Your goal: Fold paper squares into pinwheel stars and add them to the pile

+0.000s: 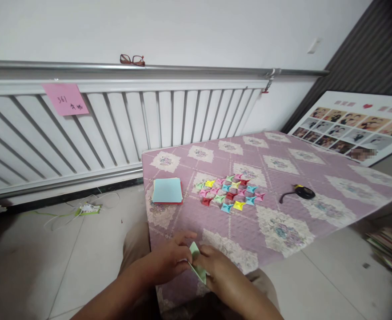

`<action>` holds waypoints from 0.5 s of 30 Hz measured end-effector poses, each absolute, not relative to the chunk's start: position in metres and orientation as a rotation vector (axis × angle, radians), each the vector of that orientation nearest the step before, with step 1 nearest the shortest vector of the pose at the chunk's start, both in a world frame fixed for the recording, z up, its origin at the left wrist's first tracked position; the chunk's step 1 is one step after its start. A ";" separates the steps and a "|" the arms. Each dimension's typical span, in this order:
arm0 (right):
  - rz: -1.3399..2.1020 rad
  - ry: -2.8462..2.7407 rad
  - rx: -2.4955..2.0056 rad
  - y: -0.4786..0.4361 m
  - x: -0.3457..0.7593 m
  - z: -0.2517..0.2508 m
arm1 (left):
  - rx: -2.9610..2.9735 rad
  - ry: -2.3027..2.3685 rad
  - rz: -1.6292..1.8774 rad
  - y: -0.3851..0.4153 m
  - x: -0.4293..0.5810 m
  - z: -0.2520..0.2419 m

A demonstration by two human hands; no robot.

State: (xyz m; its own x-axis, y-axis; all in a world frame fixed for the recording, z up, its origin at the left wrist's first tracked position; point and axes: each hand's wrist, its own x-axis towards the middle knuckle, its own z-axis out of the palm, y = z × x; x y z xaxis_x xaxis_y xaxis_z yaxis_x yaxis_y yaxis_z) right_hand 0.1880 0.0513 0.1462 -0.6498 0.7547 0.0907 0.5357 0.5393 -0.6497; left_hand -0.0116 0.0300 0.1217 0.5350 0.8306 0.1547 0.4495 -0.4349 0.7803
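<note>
Both hands meet at the near edge of a low table covered in a pink quilted cloth (282, 209). My left hand (167, 260) and my right hand (221, 271) pinch a partly folded piece of light green paper (196, 262) between them, fingers closed on it. Farther out on the cloth lies a stack of square paper sheets (167, 191), light blue on top. To its right sits a cluster of several small folded paper stars (231, 192) in pink, yellow, green, blue and red.
A black tape measure (303, 192) lies right of the stars. A white radiator (116, 129) with a pink note (65, 98) lines the wall, with glasses (132, 59) on its top rail. A photo board (352, 126) leans at right. Cables (82, 210) lie on the tile floor.
</note>
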 end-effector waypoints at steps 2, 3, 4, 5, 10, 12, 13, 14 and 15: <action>0.932 -2.531 -0.950 0.053 0.189 0.145 | 2.086 1.021 0.723 0.030 -0.012 0.122; 0.962 -2.544 -0.934 0.054 0.190 0.143 | 2.087 1.013 0.736 0.030 -0.013 0.122; 0.974 -2.517 -0.956 0.055 0.191 0.142 | 2.086 1.005 0.753 0.030 -0.013 0.122; 0.988 -2.485 -0.978 0.055 0.192 0.141 | 2.083 1.003 0.770 0.030 -0.014 0.122; 1.049 -2.281 -1.106 0.048 0.193 0.133 | 2.078 1.070 0.845 0.024 -0.012 0.117; 1.066 -2.162 -1.161 0.042 0.190 0.129 | 2.089 1.121 0.903 0.019 -0.011 0.115; 1.072 -2.102 -1.176 0.040 0.188 0.127 | 2.094 1.150 0.947 0.016 -0.010 0.114; 1.074 -2.047 -1.182 0.037 0.187 0.125 | 2.100 1.182 0.995 0.013 -0.010 0.113; 1.075 -2.003 -1.179 0.035 0.185 0.124 | 2.107 1.213 1.046 0.010 -0.009 0.112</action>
